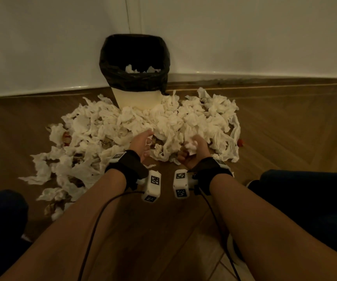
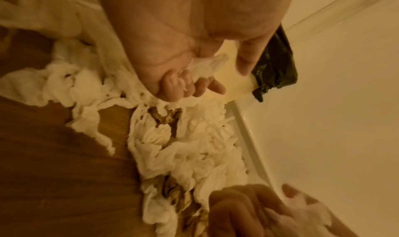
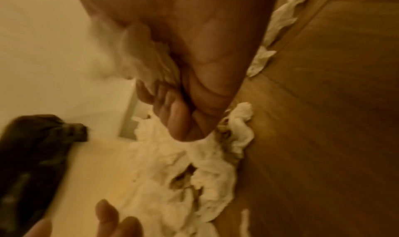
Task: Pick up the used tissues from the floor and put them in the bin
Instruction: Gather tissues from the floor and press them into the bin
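Head view: both hands [image 1: 141,141] [image 1: 194,150] clutch crumpled, seemingly soft tissues [image 1: 157,120].

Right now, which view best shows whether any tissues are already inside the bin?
The head view: it looks down into the bin, where a few white tissues lie inside the black liner. The left wrist view catches only a strip of the bin's side and liner edge; the right wrist view shows a blurred piece of the liner, nothing inside.

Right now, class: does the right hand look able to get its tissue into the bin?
Probably yes. The right hand grips a wad of tissue, and the bin stands open-topped straight ahead. Only the low pile of tissues lies between, and nothing covers the opening.
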Tool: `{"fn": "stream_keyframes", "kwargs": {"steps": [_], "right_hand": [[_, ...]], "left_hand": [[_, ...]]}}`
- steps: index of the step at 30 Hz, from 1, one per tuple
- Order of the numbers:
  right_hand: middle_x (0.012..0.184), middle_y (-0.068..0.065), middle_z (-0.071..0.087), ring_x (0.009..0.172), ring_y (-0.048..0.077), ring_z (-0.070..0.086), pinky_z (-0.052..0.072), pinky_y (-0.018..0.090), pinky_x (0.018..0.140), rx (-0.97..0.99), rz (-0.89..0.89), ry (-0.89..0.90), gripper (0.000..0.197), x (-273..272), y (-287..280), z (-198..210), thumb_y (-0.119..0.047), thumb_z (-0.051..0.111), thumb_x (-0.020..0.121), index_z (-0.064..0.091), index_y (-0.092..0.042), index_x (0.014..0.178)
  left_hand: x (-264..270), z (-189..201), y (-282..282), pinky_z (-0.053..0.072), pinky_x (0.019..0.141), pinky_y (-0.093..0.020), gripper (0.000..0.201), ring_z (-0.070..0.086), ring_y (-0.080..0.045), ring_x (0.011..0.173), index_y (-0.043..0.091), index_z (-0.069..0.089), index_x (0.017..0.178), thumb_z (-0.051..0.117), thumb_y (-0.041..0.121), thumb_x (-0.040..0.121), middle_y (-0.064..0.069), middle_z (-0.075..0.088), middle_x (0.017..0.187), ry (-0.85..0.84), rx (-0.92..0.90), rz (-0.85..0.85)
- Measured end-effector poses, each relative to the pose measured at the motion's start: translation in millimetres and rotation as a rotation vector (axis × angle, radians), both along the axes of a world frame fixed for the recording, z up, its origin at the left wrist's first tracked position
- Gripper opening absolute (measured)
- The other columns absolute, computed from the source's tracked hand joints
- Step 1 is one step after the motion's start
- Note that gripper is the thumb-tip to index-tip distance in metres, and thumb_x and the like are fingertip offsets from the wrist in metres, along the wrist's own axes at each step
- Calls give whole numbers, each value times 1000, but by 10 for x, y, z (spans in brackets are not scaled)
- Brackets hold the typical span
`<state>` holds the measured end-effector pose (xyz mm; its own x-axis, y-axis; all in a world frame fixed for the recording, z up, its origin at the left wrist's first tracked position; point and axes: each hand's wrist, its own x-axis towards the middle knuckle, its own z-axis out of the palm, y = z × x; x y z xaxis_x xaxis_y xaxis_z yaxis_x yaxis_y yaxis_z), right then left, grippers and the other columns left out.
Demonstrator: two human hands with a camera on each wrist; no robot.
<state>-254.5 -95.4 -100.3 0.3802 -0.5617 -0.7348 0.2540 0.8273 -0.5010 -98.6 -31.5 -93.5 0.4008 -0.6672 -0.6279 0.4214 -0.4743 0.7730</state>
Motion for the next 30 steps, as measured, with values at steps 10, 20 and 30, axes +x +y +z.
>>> {"fn": "stream_keyframes", "kwargs": {"steps": [10,20,30], "right_hand": [[67,0,44,33,4,30,22,14,29,-301,124,-3,25,608,-338,1236,-23,43,100,55,-14,120],[46,-2,32,34,12,25,18,17,36,-566,226,160,46,996,-561,2524,-32,23,101,49,-12,69],[62,9,38,33,12,32,24,10,32,-749,295,239,46,1357,-915,2793,-7,23,99,34,-14,143]], "left_hand": [[228,968,-292,35,58,-21,41,42,-12,63,5,45,129,24,-8,97,-4,48,84,28,-299,238],[700,2259,-499,24,45,-23,54,28,-14,45,19,38,52,41,55,92,3,33,51,-376,-340,232],[1082,2608,-866,37,58,-27,32,43,-18,62,27,43,129,27,24,102,-8,54,82,-475,-431,334]]}}
